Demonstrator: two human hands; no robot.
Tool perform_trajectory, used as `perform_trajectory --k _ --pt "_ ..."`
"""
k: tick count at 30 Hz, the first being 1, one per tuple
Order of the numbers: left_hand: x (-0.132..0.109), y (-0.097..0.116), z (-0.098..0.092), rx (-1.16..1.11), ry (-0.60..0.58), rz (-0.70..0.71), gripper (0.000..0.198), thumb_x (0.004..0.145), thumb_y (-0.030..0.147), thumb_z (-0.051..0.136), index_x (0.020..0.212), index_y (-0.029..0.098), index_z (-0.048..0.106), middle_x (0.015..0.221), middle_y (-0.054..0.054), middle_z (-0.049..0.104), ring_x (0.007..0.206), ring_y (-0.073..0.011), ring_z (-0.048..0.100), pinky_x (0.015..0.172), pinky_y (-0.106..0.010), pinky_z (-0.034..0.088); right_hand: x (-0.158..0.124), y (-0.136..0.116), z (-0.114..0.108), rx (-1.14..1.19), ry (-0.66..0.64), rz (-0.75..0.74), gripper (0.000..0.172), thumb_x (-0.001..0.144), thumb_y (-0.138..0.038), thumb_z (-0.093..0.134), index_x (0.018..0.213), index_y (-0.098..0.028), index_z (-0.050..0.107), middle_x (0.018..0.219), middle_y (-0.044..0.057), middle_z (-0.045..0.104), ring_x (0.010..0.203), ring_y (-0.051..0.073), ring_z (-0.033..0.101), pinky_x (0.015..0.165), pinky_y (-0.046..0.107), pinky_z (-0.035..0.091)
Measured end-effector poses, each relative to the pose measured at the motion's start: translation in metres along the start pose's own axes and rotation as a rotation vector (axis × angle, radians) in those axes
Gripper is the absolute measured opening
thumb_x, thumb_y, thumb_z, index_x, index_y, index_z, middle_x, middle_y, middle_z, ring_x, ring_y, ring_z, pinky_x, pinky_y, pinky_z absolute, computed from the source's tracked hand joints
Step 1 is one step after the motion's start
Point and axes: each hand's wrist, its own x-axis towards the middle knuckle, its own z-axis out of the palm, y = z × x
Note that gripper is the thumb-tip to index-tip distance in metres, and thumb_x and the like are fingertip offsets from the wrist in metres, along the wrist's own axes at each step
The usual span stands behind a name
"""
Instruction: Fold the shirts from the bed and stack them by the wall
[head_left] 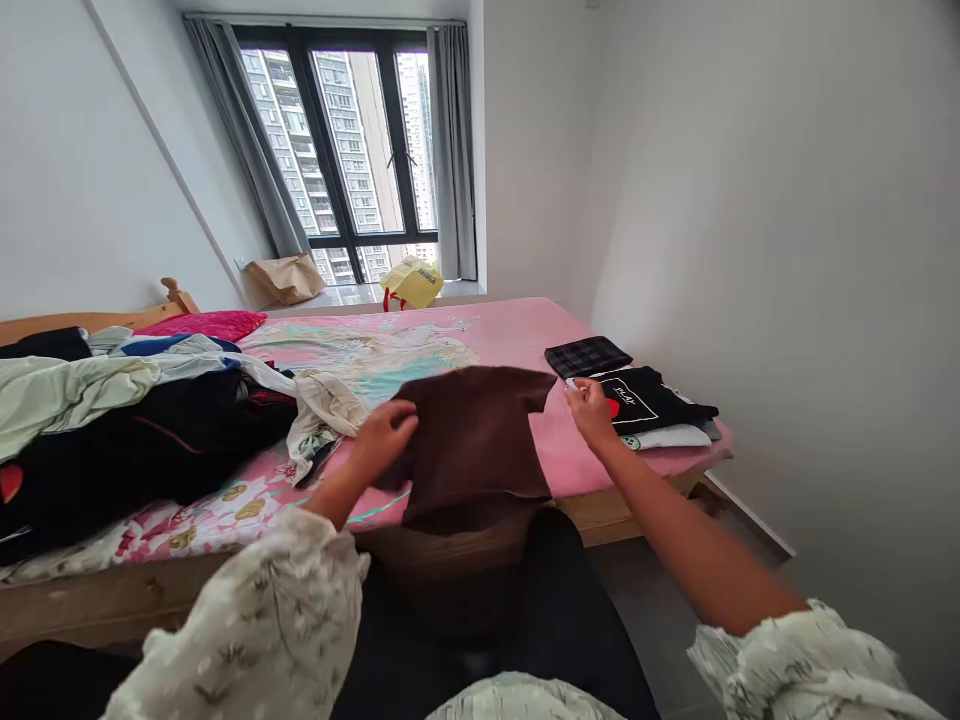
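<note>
A dark brown garment [476,440] lies spread on the near edge of the bed and hangs over its front. My left hand [384,432] is closed on the garment's left edge. My right hand [590,408] sits just right of the garment's upper right corner, on the pink sheet [517,335], fingers curled. Whether it holds any cloth I cannot make out. It rests beside a stack of folded clothes [652,405], topped by a black shirt with a white print.
A heap of unfolded clothes [127,420] covers the bed's left side. A folded plaid piece [587,355] lies behind the stack. A paper bag [285,277] and a yellow bag [412,282] sit on the window ledge. A white wall runs along the right.
</note>
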Motion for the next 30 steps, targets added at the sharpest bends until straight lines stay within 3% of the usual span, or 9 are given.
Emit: perform_trajectory --k 2,5,9,12,15,19,24,28,30 --pt "-0.046 -0.030 0.031 -0.001 -0.092 -0.004 0.025 0.073 0.028 0.058 0.094 0.016 0.066 0.099 -0.004 0.068 0.099 -0.0221 0.060 0.093 -0.037 0.045 -0.041 0.036 -0.005 -0.091 -0.027 0.027 0.028 0.068 -0.040 0.059 0.089 -0.022 0.055 0.081 0.005 0.060 0.077 0.020 0.055 0.076 0.036 0.042" --pt "-0.099 -0.071 0.064 0.015 -0.150 -0.069 0.027 0.067 0.019 0.059 0.093 0.019 0.065 0.099 -0.006 0.069 0.097 -0.0243 0.062 0.090 -0.041 0.047 -0.099 0.078 -0.008 -0.178 -0.111 0.066 0.031 0.067 -0.040 0.058 0.091 -0.019 0.058 0.081 0.006 0.061 0.079 0.023 0.057 0.079 0.040 0.044" --pt "-0.125 -0.095 0.082 0.087 -0.146 -0.108 0.030 0.066 0.014 0.055 0.094 0.021 0.063 0.100 -0.006 0.066 0.099 -0.0243 0.059 0.091 -0.043 0.044 -0.139 0.108 -0.004 -0.272 -0.191 0.035 0.031 0.064 -0.031 0.057 0.093 -0.020 0.060 0.095 0.008 0.063 0.095 0.026 0.055 0.093 0.044 0.039" --pt "-0.126 -0.095 0.088 0.151 -0.146 -0.109 0.012 0.070 0.018 0.053 0.079 0.022 0.060 0.085 -0.004 0.063 0.087 -0.0237 0.058 0.083 -0.041 0.044 -0.146 0.115 0.003 -0.469 -0.208 -0.074 0.034 0.069 -0.026 0.052 0.101 -0.020 0.060 0.105 0.010 0.060 0.104 0.027 0.051 0.099 0.045 0.035" --pt "-0.128 -0.087 0.094 0.073 -0.110 -0.105 0.004 0.075 0.022 0.050 0.074 0.022 0.054 0.076 -0.002 0.060 0.077 -0.0210 0.057 0.076 -0.037 0.045 -0.145 0.116 0.010 -0.653 -0.246 -0.175 0.039 0.074 -0.025 0.051 0.112 -0.019 0.057 0.110 0.011 0.057 0.107 0.027 0.049 0.098 0.044 0.036" --pt "-0.138 -0.075 0.100 -0.105 0.091 -0.160 0.005 0.075 0.027 0.053 0.074 0.024 0.049 0.080 -0.003 0.060 0.081 -0.0218 0.057 0.078 -0.036 0.045 -0.142 0.116 0.018 -0.769 -0.254 -0.240 0.046 0.073 -0.020 0.053 0.119 -0.021 0.055 0.119 0.012 0.053 0.113 0.028 0.046 0.097 0.046 0.035" --pt "-0.148 -0.076 0.107 -0.208 0.218 -0.250 0.009 0.070 0.024 0.054 0.072 0.023 0.045 0.076 0.001 0.058 0.079 -0.0178 0.059 0.075 -0.030 0.046 -0.128 0.118 0.016 -0.551 -0.211 -0.256 0.028 0.085 -0.022 0.039 0.102 -0.019 0.062 0.103 0.009 0.059 0.100 0.022 0.053 0.093 0.041 0.041" --pt "-0.150 -0.085 0.116 -0.052 0.177 -0.243 0.009 0.071 0.025 0.054 0.080 0.021 0.053 0.072 0.001 0.057 0.068 -0.0165 0.056 0.069 -0.030 0.046 -0.120 0.117 0.004 -0.414 -0.031 -0.154 0.030 0.087 -0.028 0.037 0.103 -0.016 0.060 0.099 0.010 0.062 0.094 0.022 0.055 0.088 0.039 0.044" --pt "-0.148 -0.084 0.122 -0.014 0.155 -0.200 0.004 0.072 0.025 0.054 0.074 0.022 0.052 0.073 0.000 0.057 0.072 -0.0181 0.057 0.071 -0.032 0.046 -0.121 0.116 -0.003 -0.410 0.060 -0.106 0.031 0.085 -0.030 0.038 0.101 -0.015 0.061 0.098 0.012 0.062 0.093 0.023 0.056 0.087 0.039 0.044"
